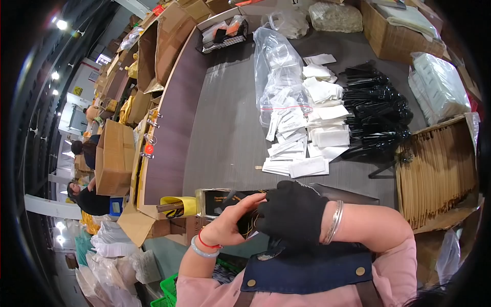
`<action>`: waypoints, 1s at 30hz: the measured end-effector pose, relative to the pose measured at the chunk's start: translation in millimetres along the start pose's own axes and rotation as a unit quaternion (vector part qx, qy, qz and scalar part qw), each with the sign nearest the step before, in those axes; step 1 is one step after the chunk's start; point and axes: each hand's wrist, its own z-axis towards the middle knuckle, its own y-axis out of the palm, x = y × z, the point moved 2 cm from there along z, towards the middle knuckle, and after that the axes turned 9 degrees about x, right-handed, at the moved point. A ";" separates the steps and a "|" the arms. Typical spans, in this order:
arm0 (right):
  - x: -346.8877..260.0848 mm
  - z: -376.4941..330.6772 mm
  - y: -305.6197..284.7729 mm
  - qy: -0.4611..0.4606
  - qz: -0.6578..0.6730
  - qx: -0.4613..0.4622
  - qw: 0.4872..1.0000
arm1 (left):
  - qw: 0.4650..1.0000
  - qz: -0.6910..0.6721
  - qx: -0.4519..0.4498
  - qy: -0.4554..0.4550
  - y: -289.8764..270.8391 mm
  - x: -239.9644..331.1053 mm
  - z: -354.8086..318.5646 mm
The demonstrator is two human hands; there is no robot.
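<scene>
Low in the middle, just off the table's near edge, my two hands meet around a small black item with thin gold lines (248,223); its kind is mostly hidden by the fingers. My bare left hand (223,223) curls round it from the left. My right hand (294,212), in a black glove, closes on it from the other side. Beside the left hand lies a black box with gold print (220,201). Beyond the hands, white paper packets (308,168) are piled in rows, some inside a clear plastic bag (263,100). Bundles of black plastic-wrapped pieces (376,112) lie to their right.
A carton of brown envelopes (437,176) stands at right, below a stack of white plastic-wrapped packs (440,87). A yellow tape roll (182,206) sits at the table's left corner. A black basket (225,38) is at the far left. Co-workers and cartons (115,156) are beyond the partition.
</scene>
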 end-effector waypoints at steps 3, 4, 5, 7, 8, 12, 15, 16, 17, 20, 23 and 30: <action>5.4 9.7 1.6 0.033 0.043 -0.023 0.998 | 1.000 -0.007 -0.001 0.017 -1.9 6.0 3.0; 4.6 12.4 1.2 0.031 0.042 -0.025 0.998 | 1.000 -0.008 0.001 0.019 -2.3 4.8 2.5; 3.2 14.6 1.0 0.019 0.018 -0.042 0.999 | 1.000 -0.010 -0.003 0.010 -2.2 2.0 2.0; 0.9 18.2 2.7 0.006 -0.006 -0.060 0.998 | 1.000 -0.014 -0.005 0.003 -3.7 -3.2 1.2; -0.8 19.4 4.8 -0.014 -0.018 -0.055 0.998 | 1.000 -0.008 -0.020 -0.004 -4.6 -6.1 0.9; 0.2 17.6 12.4 -0.069 -0.036 -0.075 0.994 | 1.000 0.016 -0.026 0.005 -6.4 -9.4 -0.1; 9.5 -0.4 25.4 -0.076 0.010 0.047 0.996 | 0.998 0.055 -0.036 0.002 -6.9 5.7 9.0; 11.5 -4.8 29.6 -0.077 0.009 0.046 0.996 | 0.998 0.055 -0.035 0.003 -7.4 4.9 12.8; 12.9 -8.8 32.3 -0.080 0.016 0.063 0.995 | 0.993 0.102 -0.052 0.025 -7.0 2.2 16.8; 14.7 -27.3 35.7 -0.063 0.003 0.087 0.994 | 0.981 0.173 -0.062 0.060 1.0 -11.0 19.4; 10.4 -57.8 20.5 -0.014 -0.027 0.137 0.990 | 0.958 0.274 -0.008 0.088 9.6 -1.4 26.4; -9.4 -134.7 16.1 0.243 0.140 0.317 0.906 | 0.862 0.470 0.151 0.117 35.7 14.6 41.1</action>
